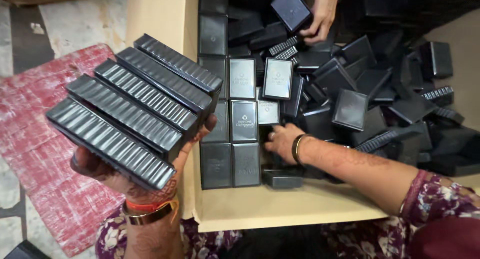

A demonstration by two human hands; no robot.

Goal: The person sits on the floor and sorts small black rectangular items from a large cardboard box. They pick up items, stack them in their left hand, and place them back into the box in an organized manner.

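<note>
My left hand (125,181) holds up a fanned stack of several flat black ribbed boxes (135,106), edges toward me, over the left wall of a cardboard carton (280,206). My right hand (281,141) reaches into the carton among the black boxes, its fingers on a small black box (270,134) beside neat rows of boxes (235,139) standing along the carton's left side. Whether it has closed on that box is unclear. Both wrists wear bangles.
A loose heap of black boxes (380,94) fills the carton's right and far side. Another person's hand (320,19) at the top holds a black box (291,8). A red worn mat (45,154) lies on the floor at left.
</note>
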